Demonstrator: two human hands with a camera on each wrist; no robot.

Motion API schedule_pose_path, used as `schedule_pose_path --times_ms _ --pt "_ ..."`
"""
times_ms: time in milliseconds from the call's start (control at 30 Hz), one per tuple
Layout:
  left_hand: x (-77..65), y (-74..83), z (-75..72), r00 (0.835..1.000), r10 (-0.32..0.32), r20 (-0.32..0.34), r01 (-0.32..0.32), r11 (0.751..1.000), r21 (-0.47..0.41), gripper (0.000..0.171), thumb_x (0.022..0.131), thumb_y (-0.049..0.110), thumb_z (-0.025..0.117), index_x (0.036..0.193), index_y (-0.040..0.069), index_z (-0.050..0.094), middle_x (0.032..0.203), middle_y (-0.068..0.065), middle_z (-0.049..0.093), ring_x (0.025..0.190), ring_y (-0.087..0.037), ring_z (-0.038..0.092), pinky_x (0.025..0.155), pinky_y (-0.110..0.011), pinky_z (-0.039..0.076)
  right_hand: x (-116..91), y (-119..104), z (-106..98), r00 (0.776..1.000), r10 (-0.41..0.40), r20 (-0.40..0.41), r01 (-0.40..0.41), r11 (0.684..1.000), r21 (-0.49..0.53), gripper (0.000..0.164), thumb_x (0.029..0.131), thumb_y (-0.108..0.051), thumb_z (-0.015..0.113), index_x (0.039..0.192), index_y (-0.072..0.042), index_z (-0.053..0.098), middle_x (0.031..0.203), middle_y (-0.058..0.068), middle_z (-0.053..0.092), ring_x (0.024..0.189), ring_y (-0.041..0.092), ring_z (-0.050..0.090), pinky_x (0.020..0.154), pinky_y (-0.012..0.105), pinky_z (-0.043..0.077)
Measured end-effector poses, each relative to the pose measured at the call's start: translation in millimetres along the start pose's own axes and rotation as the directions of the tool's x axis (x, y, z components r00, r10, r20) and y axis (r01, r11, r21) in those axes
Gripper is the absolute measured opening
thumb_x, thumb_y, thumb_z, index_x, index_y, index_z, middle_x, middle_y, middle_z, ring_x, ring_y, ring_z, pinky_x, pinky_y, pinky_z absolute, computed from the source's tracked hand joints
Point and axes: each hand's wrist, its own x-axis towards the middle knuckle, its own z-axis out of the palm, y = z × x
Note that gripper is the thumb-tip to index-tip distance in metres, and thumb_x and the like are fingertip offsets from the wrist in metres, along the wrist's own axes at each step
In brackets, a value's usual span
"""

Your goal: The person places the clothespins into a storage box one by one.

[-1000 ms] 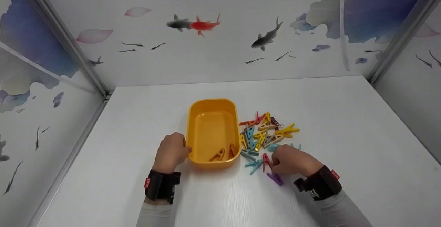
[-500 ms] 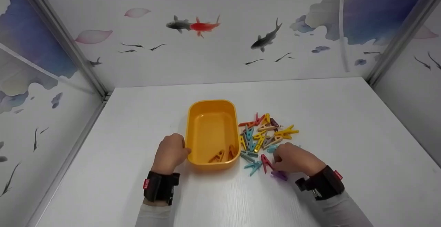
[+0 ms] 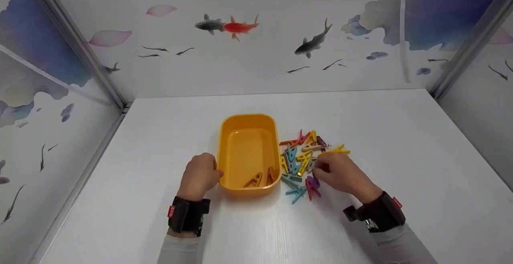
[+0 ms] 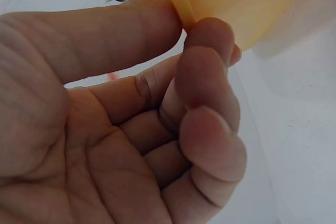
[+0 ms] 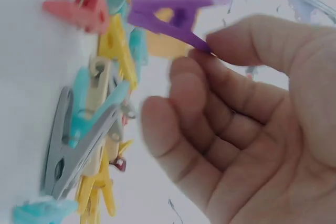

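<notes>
A yellow plastic bin (image 3: pixel 248 148) stands on the white table with two orange clothespins (image 3: pixel 253 180) lying inside it near its front right corner. The left hand (image 3: pixel 199 178) pinches the bin's left rim between thumb and curled fingers, as the left wrist view also shows. Over the pile to the right, the right hand (image 3: pixel 340 174) holds a purple clothespin (image 5: pixel 181 14) by one leg between thumb and index finger, raised off the table. Close below it lies a red clothespin (image 3: pixel 311 190). A grey clothespin (image 5: pixel 79 145) shows large in the right wrist view.
Several loose clothespins, among them a yellow one (image 3: pixel 303 167) and a teal one (image 3: pixel 295 194), lie heaped against the bin's right side. White panels painted with fish (image 3: pixel 240 27) close off the table's back and sides.
The right hand has picked up the purple clothespin and moved it up and away from the table's front, toward the pile. The left hand and the bin have stayed in place.
</notes>
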Motion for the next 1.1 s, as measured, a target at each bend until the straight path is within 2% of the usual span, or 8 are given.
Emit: schedule_pose_path --times_ms 200,367,767,900,1100 --pt "-0.7 1.3 -1.9 1.000 -0.005 0.007 0.005 1.000 -0.001 0.012 0.092 0.007 0.073 0.088 0.000 0.066 0.072 -0.009 0.057 0.063 -0.023 0.055 0.058 -0.029 0.043 3.8 -16.5 3.7 0.983 -0.081 -0.162 0.093 0.994 0.064 0.012 0.093 -0.002 0.069 0.084 -0.010 0.069 0.075 -0.005 0.056 0.066 0.010 0.049 0.060 0.025 0.044" --pt "-1.2 0.9 -1.3 1.000 -0.002 0.004 0.002 1.000 -0.001 0.012 0.092 0.007 0.073 0.087 0.000 0.066 0.072 -0.008 0.057 0.064 -0.022 0.055 0.058 -0.029 0.042 11.9 -27.7 11.0 0.968 -0.119 -0.223 0.142 0.986 0.090 0.011 0.093 -0.002 0.070 0.085 -0.009 0.069 0.075 -0.003 0.057 0.066 0.010 0.050 0.062 0.023 0.046" --pt "-0.8 -1.3 -0.2 1.000 0.005 -0.015 -0.005 1.000 0.007 0.014 0.091 0.007 0.075 0.084 0.000 0.065 0.072 -0.007 0.056 0.063 -0.022 0.055 0.057 -0.030 0.043 31.2 -41.3 29.0 0.945 -0.181 -0.271 0.230 0.960 0.161 0.009 0.095 -0.002 0.069 0.088 -0.007 0.071 0.078 -0.001 0.063 0.065 0.009 0.051 0.062 0.022 0.046" --pt "-0.1 -2.2 1.3 0.999 0.034 -0.033 -0.033 0.999 0.018 0.017 0.090 0.007 0.076 0.080 0.001 0.064 0.070 -0.006 0.055 0.063 -0.021 0.053 0.057 -0.030 0.042 34.6 -44.3 35.5 0.951 -0.156 -0.267 0.211 0.959 0.191 0.007 0.096 -0.004 0.070 0.090 -0.006 0.072 0.080 0.001 0.065 0.066 0.009 0.053 0.062 0.021 0.047" --pt "1.2 -1.5 1.5 1.000 0.017 -0.019 -0.016 1.000 0.010 0.014 0.090 0.007 0.075 0.083 0.000 0.065 0.071 -0.007 0.055 0.065 -0.022 0.053 0.059 -0.030 0.041 36.9 -47.8 44.4 0.966 -0.125 -0.225 0.174 0.961 0.214 0.009 0.096 -0.005 0.069 0.088 -0.009 0.071 0.081 0.000 0.064 0.069 0.011 0.053 0.064 0.022 0.046"
